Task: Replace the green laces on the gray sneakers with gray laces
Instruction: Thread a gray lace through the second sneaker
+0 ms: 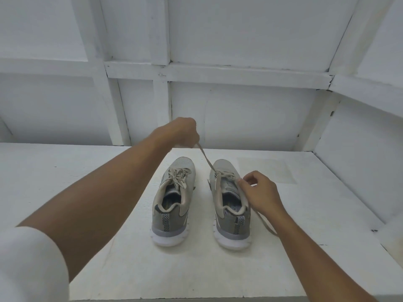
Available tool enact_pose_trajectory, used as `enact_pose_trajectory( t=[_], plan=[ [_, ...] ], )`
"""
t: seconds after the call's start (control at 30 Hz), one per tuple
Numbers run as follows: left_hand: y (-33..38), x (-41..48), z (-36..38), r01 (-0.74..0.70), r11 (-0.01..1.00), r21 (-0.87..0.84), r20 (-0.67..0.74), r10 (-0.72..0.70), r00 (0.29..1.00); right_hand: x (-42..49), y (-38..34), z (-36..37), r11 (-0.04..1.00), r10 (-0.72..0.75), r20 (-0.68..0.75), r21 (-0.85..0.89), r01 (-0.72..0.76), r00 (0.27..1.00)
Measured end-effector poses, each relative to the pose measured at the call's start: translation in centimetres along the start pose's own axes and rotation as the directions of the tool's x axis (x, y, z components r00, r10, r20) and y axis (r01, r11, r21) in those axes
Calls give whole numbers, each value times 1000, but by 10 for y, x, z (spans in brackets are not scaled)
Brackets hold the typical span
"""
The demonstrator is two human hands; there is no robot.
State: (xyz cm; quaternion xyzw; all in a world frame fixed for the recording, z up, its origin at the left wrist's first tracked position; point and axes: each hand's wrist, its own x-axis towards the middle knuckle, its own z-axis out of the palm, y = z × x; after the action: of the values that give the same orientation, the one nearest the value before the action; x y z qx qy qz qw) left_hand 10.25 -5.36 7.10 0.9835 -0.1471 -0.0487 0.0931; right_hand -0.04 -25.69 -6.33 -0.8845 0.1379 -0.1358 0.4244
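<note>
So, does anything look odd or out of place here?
Only the right shoe: its lace is undone, one end pulled up taut by the left hand, the other trailing loose across the table past the right hand. The left shoe is neatly tied.

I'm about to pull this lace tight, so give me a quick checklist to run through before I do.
1. Left hand grip on the pale flat lace: ok, pinched, strand taut.
2. Right hand pinching the lace at the right-side gray mesh sneaker: ok.
3. Other lace tail free: ok, it trails loose on the white table.
4. Left-side gray mesh sneaker laced: ok, bow tied.
5. Lace is gray, not green: cannot tell.
</note>
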Motion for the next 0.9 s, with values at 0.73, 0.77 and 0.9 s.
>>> enact_pose_trajectory(
  t=[0.73, 0.77, 0.9],
  plan=[
    [60, 1, 59, -181, 800, -573, -64, 177, 982, 26, -16, -12, 979, 205, 169, -36, -202, 964],
    [62, 3, 67, -171, 807, -566, -59, 167, 984, 26, -14, -12, 971, 232, 176, 24, -240, 957],
    [66, 6, 97, -164, 826, -539, -76, 146, 986, 26, -8, -13, 890, 338, 240, 233, -392, 910]
  ],
)
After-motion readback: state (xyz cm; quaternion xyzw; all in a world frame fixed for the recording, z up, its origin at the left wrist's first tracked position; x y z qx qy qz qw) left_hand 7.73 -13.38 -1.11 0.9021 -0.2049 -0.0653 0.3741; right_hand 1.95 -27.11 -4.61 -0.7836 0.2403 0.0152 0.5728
